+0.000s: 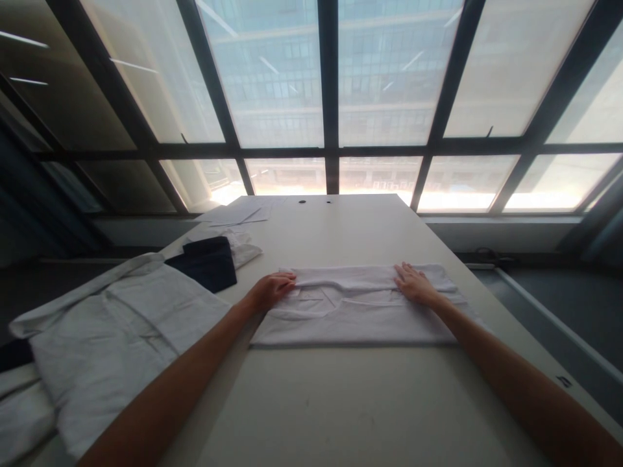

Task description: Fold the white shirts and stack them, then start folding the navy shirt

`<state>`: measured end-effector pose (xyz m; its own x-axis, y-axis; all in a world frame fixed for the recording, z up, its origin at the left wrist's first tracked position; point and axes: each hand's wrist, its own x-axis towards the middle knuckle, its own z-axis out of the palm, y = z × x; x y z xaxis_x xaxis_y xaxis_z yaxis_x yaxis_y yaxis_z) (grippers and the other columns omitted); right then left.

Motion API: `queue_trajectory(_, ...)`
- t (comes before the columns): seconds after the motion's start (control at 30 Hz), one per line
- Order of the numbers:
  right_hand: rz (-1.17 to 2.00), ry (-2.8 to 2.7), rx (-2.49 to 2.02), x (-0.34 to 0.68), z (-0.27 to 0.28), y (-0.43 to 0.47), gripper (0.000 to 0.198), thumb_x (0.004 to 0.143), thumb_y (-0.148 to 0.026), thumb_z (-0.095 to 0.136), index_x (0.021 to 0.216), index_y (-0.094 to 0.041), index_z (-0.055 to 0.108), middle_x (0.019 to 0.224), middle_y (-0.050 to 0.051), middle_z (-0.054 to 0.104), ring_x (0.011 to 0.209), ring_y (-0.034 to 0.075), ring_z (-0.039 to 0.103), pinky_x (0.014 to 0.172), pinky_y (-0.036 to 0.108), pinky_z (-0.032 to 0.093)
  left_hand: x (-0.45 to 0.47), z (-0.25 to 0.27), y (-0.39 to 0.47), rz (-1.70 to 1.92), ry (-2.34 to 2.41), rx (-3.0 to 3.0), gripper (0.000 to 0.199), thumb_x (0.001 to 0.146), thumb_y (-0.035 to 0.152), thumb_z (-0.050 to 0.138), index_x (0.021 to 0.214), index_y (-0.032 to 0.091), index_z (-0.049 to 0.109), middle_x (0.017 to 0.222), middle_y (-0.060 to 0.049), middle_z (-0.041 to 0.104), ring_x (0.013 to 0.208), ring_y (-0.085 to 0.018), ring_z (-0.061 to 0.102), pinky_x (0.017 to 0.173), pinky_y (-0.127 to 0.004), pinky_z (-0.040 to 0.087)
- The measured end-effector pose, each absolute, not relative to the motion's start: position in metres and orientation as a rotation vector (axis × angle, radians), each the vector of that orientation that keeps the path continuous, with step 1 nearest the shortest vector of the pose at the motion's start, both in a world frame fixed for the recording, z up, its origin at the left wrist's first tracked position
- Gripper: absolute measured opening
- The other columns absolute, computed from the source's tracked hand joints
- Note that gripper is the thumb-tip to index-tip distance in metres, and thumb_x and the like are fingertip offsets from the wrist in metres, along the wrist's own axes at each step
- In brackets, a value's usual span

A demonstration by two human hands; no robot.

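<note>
A folded white shirt (370, 324) lies flat across the table, its far part turned over in a long band towards me. What looks like its neckline shows near the left end. My left hand (275, 289) is closed at the far left corner, with the fingers curled over the cloth and the thumb side hidden. On the right part of the folded band rests my right hand (413, 283), palm down and fingers spread on the fabric.
Left of me, a heap of white clothes (111, 331) hangs over the table edge. A dark navy folded cloth (209, 263) and paper sheets (233, 213) lie beyond it. The white table (355, 227) reaches towards tall windows (277, 78), with two small dark spots near its far end.
</note>
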<state>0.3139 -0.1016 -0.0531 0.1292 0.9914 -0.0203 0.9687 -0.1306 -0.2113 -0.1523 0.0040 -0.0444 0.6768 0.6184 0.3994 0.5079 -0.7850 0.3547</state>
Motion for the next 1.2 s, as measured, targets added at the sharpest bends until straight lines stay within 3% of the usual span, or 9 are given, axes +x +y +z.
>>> queue_trajectory(0.13,-0.024,-1.922,-1.953,0.307,-0.051,-0.103,0.045,0.097,-0.026,0.046,0.136,-0.011,0.063,0.149,0.02,0.054,0.141,0.03,0.045,0.118,0.046,0.034,-0.152,-0.036,-0.003,0.85,0.968,2.653,0.042,0.104,0.045,0.046,0.093,0.02,0.079,0.11,-0.009,0.078,0.107,-0.026,0.072,0.098,-0.041,0.055)
queue_trajectory(0.27,-0.047,-2.052,-1.536,0.276,-0.041,-0.112,0.033,0.097,-0.031,0.055,0.122,-0.02,0.072,0.125,0.012,0.068,0.118,0.027,0.059,0.107,0.042,0.045,-0.142,-0.029,-0.013,0.853,0.937,2.704,0.034,0.102,0.042,0.051,0.099,0.022,0.078,0.111,-0.007,0.077,0.106,-0.023,0.07,0.098,-0.038,0.054)
queue_trajectory(0.47,0.01,-2.274,-1.411,0.229,-0.037,-0.119,0.027,0.095,-0.021,0.06,0.118,-0.025,0.074,0.113,0.008,0.07,0.108,0.025,0.062,0.099,0.04,0.046,-0.128,-0.035,-0.017,0.708,0.941,2.741,0.026,0.1,0.038,0.057,0.104,0.026,0.079,0.103,-0.006,0.073,0.095,-0.02,0.068,0.09,-0.032,0.054)
queue_trajectory(0.67,-0.026,-2.319,-1.468,0.221,-0.04,-0.115,0.025,0.096,-0.009,0.056,0.097,-0.021,0.079,0.096,0.007,0.072,0.093,0.021,0.063,0.091,0.033,0.043,-0.128,-0.036,-0.015,0.734,0.969,2.791,0.022,0.1,0.028,0.057,0.1,0.026,0.079,0.095,-0.005,0.07,0.092,-0.02,0.065,0.088,-0.031,0.052)
queue_trajectory(0.9,-0.137,-2.372,-1.494,0.22,-0.035,-0.118,0.021,0.099,-0.016,0.057,0.094,-0.02,0.077,0.1,0.008,0.072,0.095,0.022,0.061,0.09,0.033,0.04,-0.131,-0.032,-0.015,0.703,0.91,2.788,0.02,0.098,0.025,0.06,0.097,0.025,0.08,0.092,-0.005,0.071,0.09,-0.02,0.065,0.086,-0.031,0.052)
queue_trajectory(1.2,-0.178,-2.443,-1.42,0.222,-0.036,-0.116,0.022,0.097,-0.01,0.056,0.091,-0.019,0.075,0.098,0.008,0.07,0.093,0.021,0.058,0.089,0.032,0.039,-0.129,-0.029,-0.017,0.655,0.926,2.812,0.021,0.093,0.02,0.06,0.096,0.025,0.079,0.093,-0.005,0.071,0.09,-0.02,0.066,0.086,-0.03,0.052)
